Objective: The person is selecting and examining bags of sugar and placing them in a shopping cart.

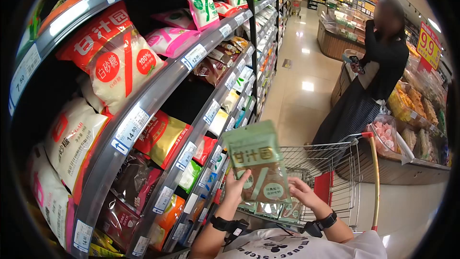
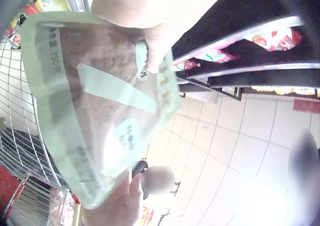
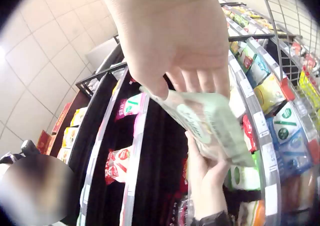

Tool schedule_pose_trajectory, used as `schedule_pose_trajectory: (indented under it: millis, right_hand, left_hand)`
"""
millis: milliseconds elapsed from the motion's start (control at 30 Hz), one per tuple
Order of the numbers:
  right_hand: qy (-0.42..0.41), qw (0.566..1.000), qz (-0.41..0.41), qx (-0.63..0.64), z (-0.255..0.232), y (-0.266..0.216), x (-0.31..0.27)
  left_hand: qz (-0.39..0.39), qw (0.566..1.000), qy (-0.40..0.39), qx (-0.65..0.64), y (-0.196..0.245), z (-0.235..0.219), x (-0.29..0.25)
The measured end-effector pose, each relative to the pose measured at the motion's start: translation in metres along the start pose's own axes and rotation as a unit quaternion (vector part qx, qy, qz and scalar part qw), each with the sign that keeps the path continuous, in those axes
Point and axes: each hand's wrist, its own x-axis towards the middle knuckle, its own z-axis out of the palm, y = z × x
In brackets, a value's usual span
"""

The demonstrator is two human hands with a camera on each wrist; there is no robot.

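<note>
A pale green bag of brown sugar (image 1: 258,168), with a clear front over the brown contents, is held up before the person's chest. The left hand (image 1: 235,187) grips its left edge, thumb on the front face. At the opposite lower edge is the right hand (image 1: 306,194); in the right wrist view this hand's thumb (image 3: 156,86) lies at the bag's edge while its fingertips are hidden behind the bag. Beneath the bag, similar green packs (image 1: 289,211) lie in the wire shopping cart (image 1: 335,151).
Shelves with price rails (image 1: 158,84) run along the left, stocked with white sugar bags (image 1: 120,62) and other packets. A person in dark clothes (image 1: 373,72) stands in the aisle beyond the cart. Display bins (image 1: 412,158) of packaged food line the right side.
</note>
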Motion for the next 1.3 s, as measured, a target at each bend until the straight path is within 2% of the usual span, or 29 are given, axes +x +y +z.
schedule_pose_trajectory:
  millis: [33, 67, 100, 167, 267, 367, 500, 633, 767, 867, 967, 1167, 1300]
  right_hand:
    - [0.023, 0.999, 0.044, 0.009, -0.003, -0.004, 0.000]
    - [0.016, 0.999, 0.030, -0.040, -0.012, 0.005, 0.005]
    - [0.038, 0.997, 0.055, -0.046, -0.016, 0.014, 0.009]
    - [0.084, 0.989, 0.103, -0.059, -0.022, 0.028, 0.014]
    - [0.115, 0.988, 0.105, 0.021, -0.036, 0.051, 0.010]
    - [0.113, 0.983, 0.119, 0.077, -0.046, 0.059, 0.004]
    - [0.099, 0.983, 0.103, 0.118, -0.054, 0.059, -0.002]
    - [0.109, 0.976, 0.114, 0.150, -0.059, 0.059, -0.007]
    - [0.123, 0.973, 0.119, 0.156, -0.060, 0.054, -0.006]
    - [0.150, 0.976, 0.133, 0.082, -0.064, 0.059, -0.002]
    - [0.150, 0.972, 0.159, 0.081, -0.063, 0.067, 0.000]
    - [0.140, 0.972, 0.156, 0.109, -0.064, 0.078, -0.010]
    - [0.136, 0.976, 0.147, 0.091, -0.056, 0.060, -0.018]
  left_hand:
    - [-0.009, 1.000, -0.013, 0.023, -0.005, 0.001, -0.001]
    - [-0.020, 0.998, -0.027, 0.045, -0.014, 0.002, -0.002]
    - [-0.032, 0.996, -0.043, 0.069, -0.021, 0.005, -0.004]
    - [-0.079, 0.994, -0.070, 0.042, -0.027, 0.017, -0.010]
    - [-0.148, 0.983, -0.099, 0.044, -0.049, 0.013, -0.014]
    - [-0.211, 0.973, -0.090, 0.034, -0.051, 0.017, -0.017]
    - [-0.174, 0.971, -0.159, 0.041, -0.063, 0.018, -0.014]
    - [-0.110, 0.984, -0.134, 0.048, -0.066, 0.032, -0.015]
    - [-0.113, 0.984, -0.128, 0.058, -0.074, 0.034, -0.015]
    - [-0.114, 0.983, -0.125, 0.073, -0.075, 0.031, -0.013]
    - [-0.146, 0.979, -0.118, 0.081, -0.078, 0.020, -0.020]
    - [-0.163, 0.976, -0.128, 0.068, -0.086, 0.012, -0.027]
    - [-0.168, 0.975, -0.133, 0.057, -0.083, 0.015, -0.033]
